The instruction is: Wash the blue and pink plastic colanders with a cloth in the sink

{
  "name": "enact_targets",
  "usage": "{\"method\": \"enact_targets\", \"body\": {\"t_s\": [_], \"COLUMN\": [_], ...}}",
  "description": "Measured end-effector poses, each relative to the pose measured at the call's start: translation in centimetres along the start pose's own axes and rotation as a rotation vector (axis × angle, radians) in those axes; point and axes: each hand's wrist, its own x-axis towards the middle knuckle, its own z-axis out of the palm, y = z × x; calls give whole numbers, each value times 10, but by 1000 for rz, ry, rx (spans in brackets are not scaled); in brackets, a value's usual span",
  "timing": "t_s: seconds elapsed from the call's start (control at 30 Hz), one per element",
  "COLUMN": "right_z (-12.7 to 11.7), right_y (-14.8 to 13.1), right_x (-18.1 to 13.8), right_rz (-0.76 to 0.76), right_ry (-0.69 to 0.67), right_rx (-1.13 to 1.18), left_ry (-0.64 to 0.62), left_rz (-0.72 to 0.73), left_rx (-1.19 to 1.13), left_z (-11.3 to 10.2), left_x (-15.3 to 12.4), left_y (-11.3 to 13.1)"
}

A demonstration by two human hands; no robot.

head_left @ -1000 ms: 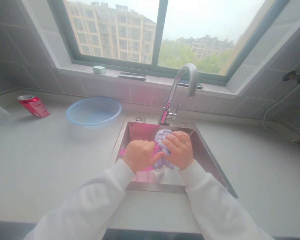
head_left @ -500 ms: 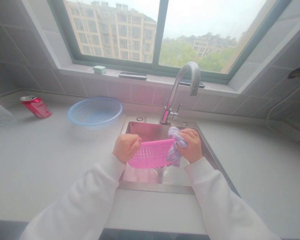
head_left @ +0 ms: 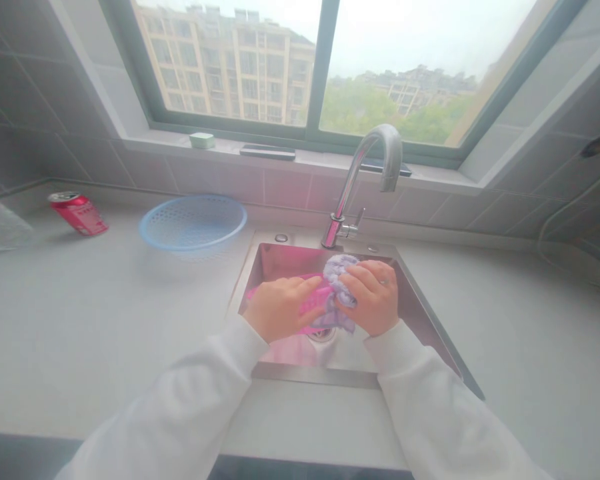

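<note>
Sink: brushed steel sink (head_left: 285, 259), 2 hands working low inside it.
Basket: pink perforated plastic basket (head_left: 313, 301), inside the basin.
Cloth: fluffy lilac cloth (head_left: 337, 275), bunched against the basket.
Left hand (head_left: 280, 310): closed over the basket.
Right hand (head_left: 370, 298): curled tight around the cloth.
Counter: red can (head_left: 79, 215), blue plastic bowl (head_left: 193, 223).

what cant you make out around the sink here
Head view:
Pink plastic basket: mostly hidden by the left hand and the cloth.
Purple cloth: folds hidden by the right hand.
Plastic bag: cut off by the picture edge.
Dark flat object on the windowsill: too small to identify.
</note>
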Motion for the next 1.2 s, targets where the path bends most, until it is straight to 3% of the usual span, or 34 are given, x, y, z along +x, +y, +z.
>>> {"method": "enact_targets", "body": {"t_s": [0.13,0.23,0.33,0.5,0.6,0.7,0.9,1.0,1.1,1.2], "right_z": [2,7,13,19,20,18,10,6,4,6], "right_y": [-4,-3,3,26,38,42,35,20,5,0], "right_x": [3,0,-6,-22,-29,-31,-24,-13,-4,0], "right_rz": [-12,-3,54,265,339,355,250,88,-33,-27], "right_ry": [1,-10,-16,8,3,11,29,9,-17,-29], "right_rx": [24,57,84,169,240,266,138,57,67,98], "left_ry": [-130,-137,-70,158,267,288,209,53,-132,-187], "left_rz": [-79,-151,-263,-424,-453,-416,-163,-1,-71,-186], "left_rx": [-7,-47,-193,-472,-565,-587,-324,-274,-198,-99], "left_z": [2,0,-4,-16,-20,-21,-13,-4,3,3], "left_x": [2,5,7,3,0,-1,0,0,1,3], "left_y": [3,-6,-18,-32,-38,-45,-48,-35,-19,-12]}}
